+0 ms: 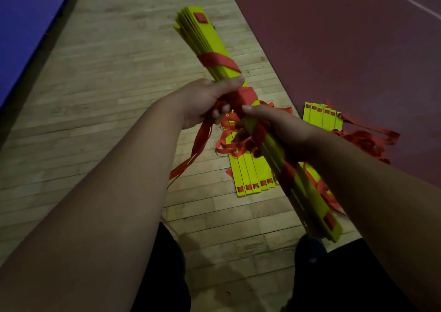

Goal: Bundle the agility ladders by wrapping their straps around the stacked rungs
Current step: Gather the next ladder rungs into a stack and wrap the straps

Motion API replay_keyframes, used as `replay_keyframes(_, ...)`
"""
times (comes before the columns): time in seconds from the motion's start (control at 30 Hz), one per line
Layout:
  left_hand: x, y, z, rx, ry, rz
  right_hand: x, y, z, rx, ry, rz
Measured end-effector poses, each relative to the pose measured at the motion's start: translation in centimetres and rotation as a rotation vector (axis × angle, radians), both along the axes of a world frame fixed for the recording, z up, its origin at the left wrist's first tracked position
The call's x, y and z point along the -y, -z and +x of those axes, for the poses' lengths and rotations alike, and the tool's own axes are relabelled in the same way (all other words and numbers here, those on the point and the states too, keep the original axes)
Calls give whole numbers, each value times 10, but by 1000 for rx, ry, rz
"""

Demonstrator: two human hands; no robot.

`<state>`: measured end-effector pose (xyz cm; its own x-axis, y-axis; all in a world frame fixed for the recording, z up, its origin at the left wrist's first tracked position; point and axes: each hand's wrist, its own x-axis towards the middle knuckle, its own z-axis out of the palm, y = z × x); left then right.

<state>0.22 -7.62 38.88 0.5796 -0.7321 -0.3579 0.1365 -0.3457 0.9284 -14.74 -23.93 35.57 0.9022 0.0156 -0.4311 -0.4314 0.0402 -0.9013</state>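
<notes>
Stacked rungs (214,42) sit mid-air above the floor. Right hand (279,128) fingers curl round them, left hand (205,101) clamps them plus the red strap (198,144). Ease that grip and I reckon the far wrap (218,61) slackens and unwinds.

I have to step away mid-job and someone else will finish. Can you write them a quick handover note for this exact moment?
Left hand: grips the stack of rungs mid-length, with the loose strap ends hanging below it.
Right hand: grips the same stack just below.
Done: a red strap wrap circles the upper part.
Left: wind the loose straps around the rest. Two more ladders lie unbundled on the floor, one on the wood and another further right.
</notes>
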Motion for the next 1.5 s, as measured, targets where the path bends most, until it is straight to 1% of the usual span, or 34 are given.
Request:
replay_keyframes(0.07,0,-4,-1,22,38,-26,0,-12,-6,-33,-78,169)
replay_keyframes(0.1,-1,-5,-2,41,50,-24,0,-15,-8,-38,-92,194)
replay_keyframes(0.17,-2,-6,-1,97,33,5,-2,-16,-8,-20,-65,147)
replay_keyframes(0.23,-2,-4,0,166,-6,65,-2,-9,-5,17,4,32)
replay_keyframes(0.3,-2,-3,1,210,-16,132,-2,1,-2,51,92,-133)
replay_keyframes(0.37,0,-4,0,189,0,184,-7,9,-1,75,130,-311)
replay_keyframes(0.47,3,-8,-4,116,16,220,-15,17,1,85,107,-559)
replay_keyframes(0.53,5,-7,-5,122,-8,247,-18,21,2,81,75,-646)
replay_keyframes(0.57,5,-6,-5,136,-28,258,-18,22,3,73,64,-649)
replay_keyframes(0.67,2,-1,-2,135,-54,225,-18,23,5,44,62,-555)
replay_keyframes(0.77,-4,1,3,107,-15,155,-11,15,6,45,115,-418)
replay_keyframes(0.87,-6,-3,1,93,43,82,-2,6,3,50,113,-190)
replay_keyframes(0.97,-3,-8,-5,122,90,36,1,-2,-2,13,13,82)
replay_keyframes(1.0,-2,-8,-6,129,103,29,1,-5,-4,-6,-25,142)
replay_keyframes(1.03,-2,-8,-7,135,109,27,0,-8,-5,-18,-53,172)
replay_keyframes(1.1,-1,-7,-6,152,97,37,-3,-11,-6,-22,-58,163)
replay_keyframes(1.17,-1,-6,-5,170,76,69,-2,-9,-5,-6,-12,123)
replay_keyframes(1.23,-1,-5,-2,185,58,120,-1,-2,-2,6,63,27)
replay_keyframes(1.33,0,-3,-2,199,57,178,-3,11,1,31,136,-217)
replay_keyframes(1.43,2,-6,-6,206,97,213,-11,17,2,48,115,-486)
replay_keyframes(1.5,4,-7,-9,196,101,252,-16,17,3,28,91,-593)
